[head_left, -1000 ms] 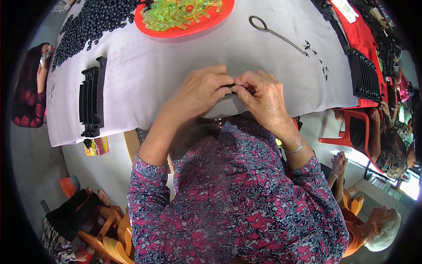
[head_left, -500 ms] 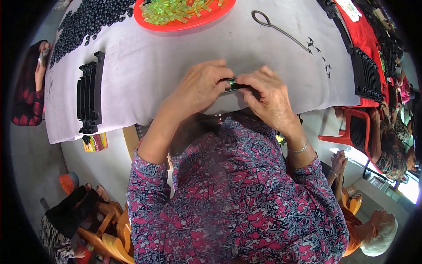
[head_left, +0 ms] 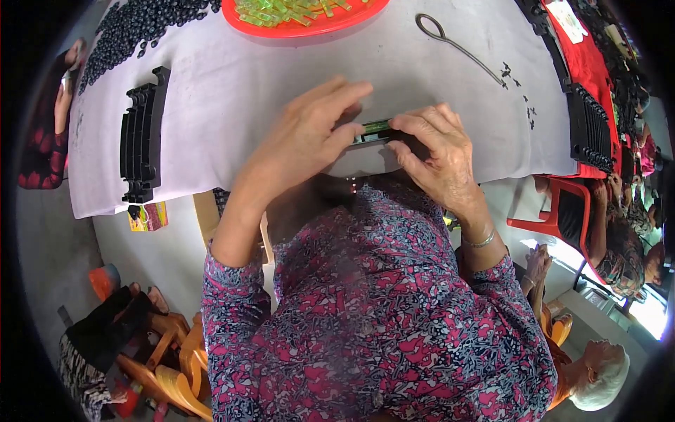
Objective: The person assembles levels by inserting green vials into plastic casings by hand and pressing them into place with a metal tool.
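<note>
Over the near edge of the cloth-covered table, my right hand [head_left: 437,149] pinches the right end of a small dark bar with a green see-through strip [head_left: 376,127] in it. My left hand [head_left: 309,123] is at the bar's left end, the thumb close to it or touching it, which I cannot tell. Its fingers are lifted and apart, slightly smeared by motion. The bar's right end is hidden behind my right fingers. Beyond my hands, a red plate [head_left: 309,29] holds a heap of green see-through strips [head_left: 281,11].
Small dark round pieces [head_left: 148,27] are heaped at far left. A black slotted rack [head_left: 143,137] stands at left, another black rack [head_left: 592,126] at right. A looped metal rod [head_left: 460,48] lies near tiny black bits [head_left: 526,98]. Other people sit around, near a red chair [head_left: 555,211].
My left fingers have opened and lifted off the bar, showing more of its green strip. My right hand keeps its pinch. The whole view has shifted slightly.
</note>
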Tool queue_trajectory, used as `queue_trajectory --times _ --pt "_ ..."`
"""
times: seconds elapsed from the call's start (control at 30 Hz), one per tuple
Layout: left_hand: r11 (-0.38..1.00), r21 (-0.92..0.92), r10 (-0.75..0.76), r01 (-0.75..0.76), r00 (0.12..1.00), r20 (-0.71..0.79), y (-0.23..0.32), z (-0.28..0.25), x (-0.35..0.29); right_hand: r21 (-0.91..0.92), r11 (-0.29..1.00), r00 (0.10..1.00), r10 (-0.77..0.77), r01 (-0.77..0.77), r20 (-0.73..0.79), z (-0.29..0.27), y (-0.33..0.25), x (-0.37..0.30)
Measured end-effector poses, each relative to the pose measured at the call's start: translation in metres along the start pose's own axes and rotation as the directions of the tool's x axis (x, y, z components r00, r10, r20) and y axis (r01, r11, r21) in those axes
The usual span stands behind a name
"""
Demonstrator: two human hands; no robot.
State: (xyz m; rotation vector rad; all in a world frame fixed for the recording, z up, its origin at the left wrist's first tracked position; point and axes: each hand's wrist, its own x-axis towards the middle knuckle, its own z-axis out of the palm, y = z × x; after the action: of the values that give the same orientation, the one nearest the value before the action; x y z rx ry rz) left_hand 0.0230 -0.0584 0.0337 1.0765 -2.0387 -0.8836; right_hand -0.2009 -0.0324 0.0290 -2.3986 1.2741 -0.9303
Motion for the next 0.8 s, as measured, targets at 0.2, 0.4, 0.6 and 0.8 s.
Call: queue_trajectory --times 0.2,0.4,0.6,0.8 --pt "0.992 0.109 -0.054 0.055 0.998 -0.016 -0.004 0.004 -0.019 -0.099 0.991 0.990 -0.083 0.094 0.114 0.009 -0.015 0.008" --pt "0.995 0.073 -0.055 0.060 0.996 -0.067 -0.009 0.013 -0.021 -0.140 0.986 0.986 -0.073 0.095 0.151 0.015 -0.017 0.009" --pt "0.996 0.035 -0.077 0.080 0.994 -0.075 -0.008 0.013 -0.021 -0.157 0.976 0.963 -0.111 0.152 0.244 0.013 -0.017 0.015" --pt "0.984 -0.044 -0.173 0.171 0.983 -0.056 -0.004 0.008 -0.028 0.284 0.959 1.000 0.002 -0.002 0.000 0.009 0.000 0.002"
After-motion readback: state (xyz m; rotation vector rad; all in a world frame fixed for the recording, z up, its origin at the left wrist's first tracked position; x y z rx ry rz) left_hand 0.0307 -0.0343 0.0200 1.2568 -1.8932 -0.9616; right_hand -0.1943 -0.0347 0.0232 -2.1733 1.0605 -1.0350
